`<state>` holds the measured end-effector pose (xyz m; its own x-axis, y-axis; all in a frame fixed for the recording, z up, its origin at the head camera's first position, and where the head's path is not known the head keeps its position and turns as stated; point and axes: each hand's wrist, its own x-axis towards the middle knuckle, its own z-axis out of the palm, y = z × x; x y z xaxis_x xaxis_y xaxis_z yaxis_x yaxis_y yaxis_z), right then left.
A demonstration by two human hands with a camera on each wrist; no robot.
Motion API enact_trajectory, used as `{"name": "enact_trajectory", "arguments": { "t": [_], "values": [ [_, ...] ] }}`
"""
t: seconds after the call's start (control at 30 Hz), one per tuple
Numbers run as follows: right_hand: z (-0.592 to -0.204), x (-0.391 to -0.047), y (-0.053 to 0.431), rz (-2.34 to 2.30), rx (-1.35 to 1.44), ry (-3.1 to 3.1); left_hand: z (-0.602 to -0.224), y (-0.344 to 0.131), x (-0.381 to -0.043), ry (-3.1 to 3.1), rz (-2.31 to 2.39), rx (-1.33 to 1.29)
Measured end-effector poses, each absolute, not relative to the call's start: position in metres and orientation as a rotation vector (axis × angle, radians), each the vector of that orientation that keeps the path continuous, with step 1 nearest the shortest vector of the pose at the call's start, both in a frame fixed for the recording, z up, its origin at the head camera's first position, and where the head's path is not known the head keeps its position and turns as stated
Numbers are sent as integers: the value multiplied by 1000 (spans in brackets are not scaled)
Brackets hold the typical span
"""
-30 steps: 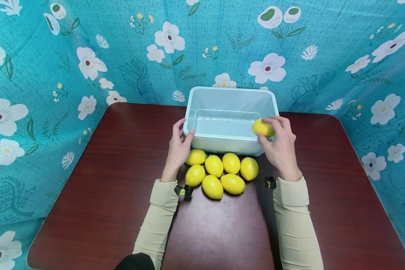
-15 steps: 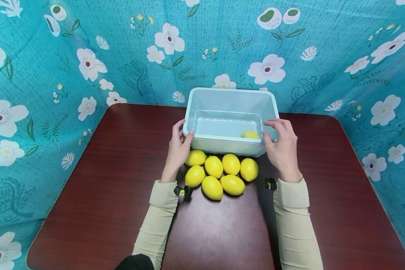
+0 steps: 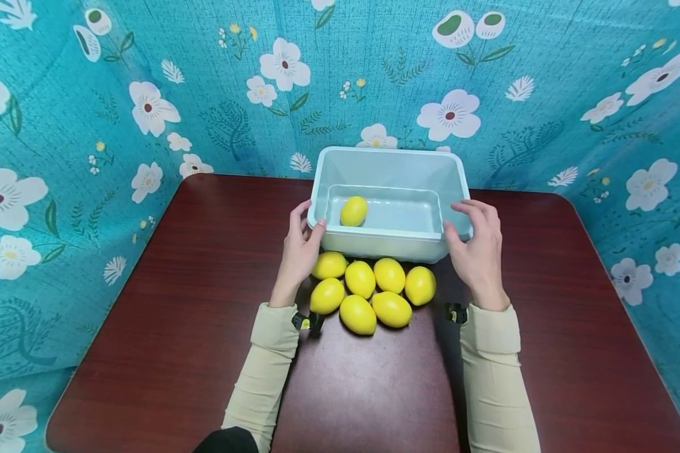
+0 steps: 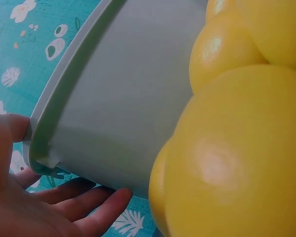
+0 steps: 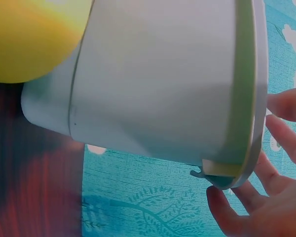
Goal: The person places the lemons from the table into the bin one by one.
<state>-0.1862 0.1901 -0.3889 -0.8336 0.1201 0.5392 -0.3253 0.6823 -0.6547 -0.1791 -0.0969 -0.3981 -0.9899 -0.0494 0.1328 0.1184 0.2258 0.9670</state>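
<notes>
A pale blue plastic bin [image 3: 393,236] stands at the back of the table, with one yellow lemon [image 3: 354,211] on its floor toward the left. My left hand [image 3: 300,245] holds the bin's front left corner, thumb on the rim and the other fingers along the outer side, as the left wrist view shows. At the front right corner, my right hand [image 3: 476,251] hovers with thumb and fingers spread apart, holding nothing, fingertips right at the rim [image 5: 259,98]. Several more lemons [image 3: 358,314] lie clustered on the table against the bin's front.
The dark red-brown table [image 3: 204,302] has rounded back corners. A teal flowered cloth [image 3: 340,75] hangs behind it and along both sides, close behind the bin.
The right hand has let a lemon go inside the bin. That lemon has rolled from the right side to the left. The right hand has shifted slightly right; the left stays put.
</notes>
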Motion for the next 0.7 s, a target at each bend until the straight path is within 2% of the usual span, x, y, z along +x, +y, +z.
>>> {"name": "enact_trajectory", "arguments": {
  "t": [0.7],
  "values": [
    [-415, -182, 193, 1345, -58, -2370, -399, -98, -180, -2346, -1888, -111]
  ]
}}
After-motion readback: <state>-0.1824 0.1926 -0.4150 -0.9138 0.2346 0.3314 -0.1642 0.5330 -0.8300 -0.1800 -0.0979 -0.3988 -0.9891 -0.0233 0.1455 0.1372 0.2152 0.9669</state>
